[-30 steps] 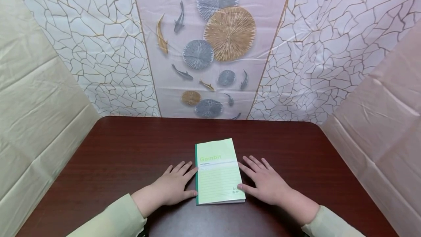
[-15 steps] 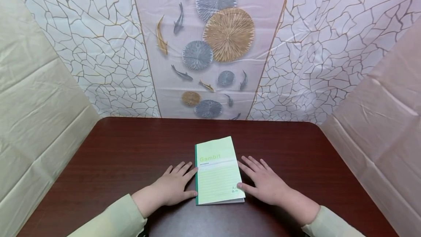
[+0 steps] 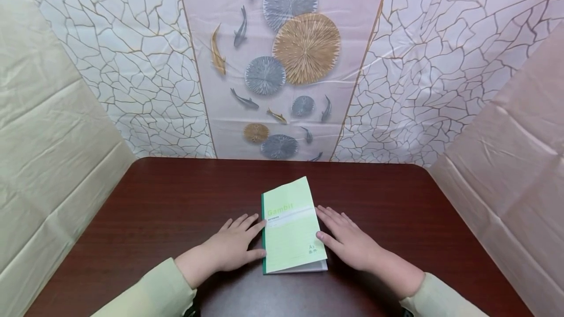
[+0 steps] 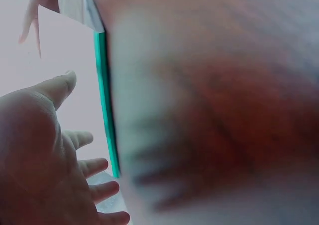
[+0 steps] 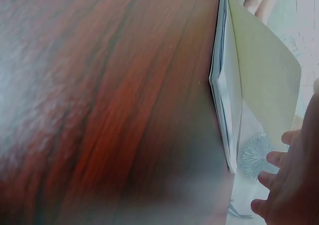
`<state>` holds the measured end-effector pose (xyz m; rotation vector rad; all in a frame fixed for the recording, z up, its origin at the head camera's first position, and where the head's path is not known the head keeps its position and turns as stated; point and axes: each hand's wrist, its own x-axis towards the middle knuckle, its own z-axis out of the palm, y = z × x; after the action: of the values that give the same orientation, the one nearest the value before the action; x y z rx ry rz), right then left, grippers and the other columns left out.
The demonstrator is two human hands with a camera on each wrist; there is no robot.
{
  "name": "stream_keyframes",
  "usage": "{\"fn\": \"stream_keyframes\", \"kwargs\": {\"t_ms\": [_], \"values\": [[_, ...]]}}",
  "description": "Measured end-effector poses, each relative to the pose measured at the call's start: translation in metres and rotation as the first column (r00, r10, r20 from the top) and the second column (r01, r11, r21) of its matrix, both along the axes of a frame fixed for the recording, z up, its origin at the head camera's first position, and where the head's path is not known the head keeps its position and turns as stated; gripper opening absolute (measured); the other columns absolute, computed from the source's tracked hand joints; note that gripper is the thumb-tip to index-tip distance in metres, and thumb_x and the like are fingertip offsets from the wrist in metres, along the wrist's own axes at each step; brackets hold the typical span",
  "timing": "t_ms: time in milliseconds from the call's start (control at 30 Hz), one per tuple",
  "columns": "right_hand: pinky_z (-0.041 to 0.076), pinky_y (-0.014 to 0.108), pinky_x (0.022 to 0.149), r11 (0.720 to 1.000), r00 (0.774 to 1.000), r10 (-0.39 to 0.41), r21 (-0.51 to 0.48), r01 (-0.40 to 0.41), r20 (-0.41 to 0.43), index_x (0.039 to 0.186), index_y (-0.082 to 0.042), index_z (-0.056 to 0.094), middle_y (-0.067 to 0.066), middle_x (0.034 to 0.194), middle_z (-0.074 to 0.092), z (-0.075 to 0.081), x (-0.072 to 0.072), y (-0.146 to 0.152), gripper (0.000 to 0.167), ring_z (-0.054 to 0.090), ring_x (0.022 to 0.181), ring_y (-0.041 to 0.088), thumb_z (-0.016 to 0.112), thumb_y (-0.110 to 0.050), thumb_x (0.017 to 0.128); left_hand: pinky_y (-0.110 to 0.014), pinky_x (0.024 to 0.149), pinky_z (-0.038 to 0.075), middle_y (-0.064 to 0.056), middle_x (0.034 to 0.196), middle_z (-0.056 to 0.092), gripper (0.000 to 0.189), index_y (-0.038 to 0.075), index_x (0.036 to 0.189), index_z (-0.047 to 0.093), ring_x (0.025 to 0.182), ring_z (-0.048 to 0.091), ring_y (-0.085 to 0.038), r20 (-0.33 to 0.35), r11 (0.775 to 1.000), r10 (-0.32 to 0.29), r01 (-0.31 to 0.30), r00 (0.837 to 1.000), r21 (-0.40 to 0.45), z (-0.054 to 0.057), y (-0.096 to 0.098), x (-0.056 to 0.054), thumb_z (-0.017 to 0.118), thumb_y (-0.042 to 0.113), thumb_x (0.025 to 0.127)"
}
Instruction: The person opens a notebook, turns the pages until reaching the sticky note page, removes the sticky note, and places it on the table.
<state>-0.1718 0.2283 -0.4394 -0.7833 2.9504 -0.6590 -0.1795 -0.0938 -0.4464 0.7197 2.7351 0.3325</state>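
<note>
A pale green notebook (image 3: 291, 238) with a dark green spine lies on the table in the head view. Its front cover is lifted along the right side, leaving a gap above the pages. My left hand (image 3: 232, 244) is at the spine, fingers spread and straight, with the index fingertip and thumb touching that edge. On the other side, my right hand (image 3: 352, 242) has its thumb tip and index fingertip at the raised cover's edge. Its fingers look extended. The right wrist view shows the cover (image 5: 266, 65) standing away from the page block (image 5: 224, 105).
The dark reddish-brown table (image 3: 176, 194) has rounded far corners. Behind it hangs a patterned cloth (image 3: 304, 126) with fish and round leaf shapes. Beige cloth walls (image 3: 506, 150) stand at both sides.
The notebook's cover has risen on its right side, and the gap over the pages is wider. My right hand has shifted slightly inward and up; the left hand has barely moved.
</note>
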Motion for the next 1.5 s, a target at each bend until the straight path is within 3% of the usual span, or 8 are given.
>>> {"fn": "stream_keyframes", "kwargs": {"t_ms": [167, 300, 400, 567, 1033, 1133, 1300, 1500], "values": [[0.018, 0.055, 0.118, 0.997, 0.999, 0.002, -0.078, 0.002, 0.047, 0.157, -0.016, 0.029, 0.002, 0.161, 0.028, 0.003, -0.001, -0.004, 0.062, 0.021, 0.149, 0.026, 0.038, -0.048, 0.105, -0.059, 0.116, 0.020, -0.007, 0.162, 0.026, 0.075, 0.022, 0.157, 0.031, 0.149, 0.021, -0.034, -0.028, 0.999, 0.018, -0.017, 0.999, 0.042, 0.007, 0.004, -0.002, 0.048, 0.062, 0.096], [0.015, 0.058, 0.118, 0.984, 0.990, 0.014, -0.179, 0.011, 0.139, 0.159, -0.020, 0.024, 0.007, 0.162, 0.026, 0.006, -0.001, -0.009, 0.058, 0.018, 0.149, 0.033, 0.033, -0.046, 0.107, -0.058, 0.115, 0.023, -0.010, 0.160, 0.028, 0.073, 0.020, 0.156, 0.033, 0.147, 0.024, -0.036, -0.071, 0.996, 0.037, -0.030, 0.997, 0.090, 0.015, 0.008, 0.000, 0.048, 0.060, 0.097], [0.014, 0.059, 0.117, 0.963, 0.974, 0.033, -0.268, 0.029, 0.224, 0.159, -0.022, 0.021, 0.008, 0.163, 0.023, 0.010, 0.000, -0.013, 0.056, 0.016, 0.149, 0.035, 0.030, -0.043, 0.108, -0.057, 0.115, 0.025, -0.011, 0.159, 0.031, 0.071, 0.018, 0.155, 0.035, 0.146, 0.027, -0.037, -0.103, 0.991, 0.057, -0.043, 0.993, 0.129, 0.023, 0.011, 0.001, 0.048, 0.058, 0.098], [0.015, 0.059, 0.116, 0.919, 0.953, 0.116, -0.393, 0.004, 0.280, 0.160, -0.017, 0.017, 0.012, 0.163, 0.021, 0.014, 0.000, -0.025, 0.053, 0.017, 0.148, 0.031, 0.024, -0.034, 0.110, -0.055, 0.113, 0.029, -0.011, 0.156, 0.036, 0.070, 0.017, 0.153, 0.039, 0.144, 0.031, -0.034, -0.127, 0.980, 0.117, -0.093, 0.985, 0.177, 0.037, 0.017, 0.002, 0.048, 0.059, 0.098], [0.016, 0.061, 0.116, 0.867, 0.941, 0.264, -0.479, -0.136, 0.211, 0.160, -0.022, 0.017, 0.007, 0.164, 0.019, 0.016, 0.001, -0.051, 0.052, 0.014, 0.149, 0.028, 0.014, -0.035, 0.110, -0.056, 0.111, 0.033, -0.009, 0.153, 0.042, 0.070, 0.015, 0.151, 0.043, 0.141, 0.037, -0.031, -0.179, 0.949, 0.217, -0.164, 0.960, 0.269, 0.062, 0.037, -0.005, 0.042, 0.062, 0.099], [0.015, 0.061, 0.116, 0.868, 0.943, 0.275, -0.471, -0.158, 0.189, 0.160, -0.021, 0.018, 0.006, 0.164, 0.018, 0.015, 0.002, -0.056, 0.051, 0.014, 0.150, 0.029, 0.015, -0.033, 0.110, -0.056, 0.109, 0.036, -0.010, 0.151, 0.045, 0.069, 0.014, 0.149, 0.046, 0.139, 0.040, -0.032, -0.199, 0.946, 0.237, -0.180, 0.951, 0.270, 0.067, 0.039, -0.006, 0.042, 0.062, 0.099], [0.016, 0.058, 0.117, 0.875, 0.948, 0.282, -0.446, -0.189, 0.150, 0.160, -0.020, 0.019, 0.005, 0.165, 0.017, 0.015, 0.005, -0.062, 0.049, 0.014, 0.150, 0.029, 0.020, -0.027, 0.111, -0.053, 0.104, 0.041, -0.012, 0.139, 0.055, 0.062, 0.010, 0.133, 0.061, 0.129, 0.050, -0.032, -0.290, 0.952, 0.259, -0.193, 0.921, 0.235, 0.076, 0.041, -0.009, 0.048, 0.059, 0.098], [0.016, 0.056, 0.118, 0.894, 0.950, 0.272, -0.406, -0.191, 0.154, 0.159, -0.023, 0.021, 0.001, 0.165, 0.014, 0.015, 0.007, -0.068, 0.050, 0.012, 0.151, 0.025, 0.021, -0.030, 0.110, -0.050, 0.093, 0.047, -0.006, 0.120, 0.062, 0.048, 0.016, 0.106, 0.070, 0.112, 0.059, -0.028, -0.370, 0.960, 0.266, -0.210, 0.890, 0.185, 0.086, 0.043, -0.010, 0.053, 0.060, 0.094]]}}
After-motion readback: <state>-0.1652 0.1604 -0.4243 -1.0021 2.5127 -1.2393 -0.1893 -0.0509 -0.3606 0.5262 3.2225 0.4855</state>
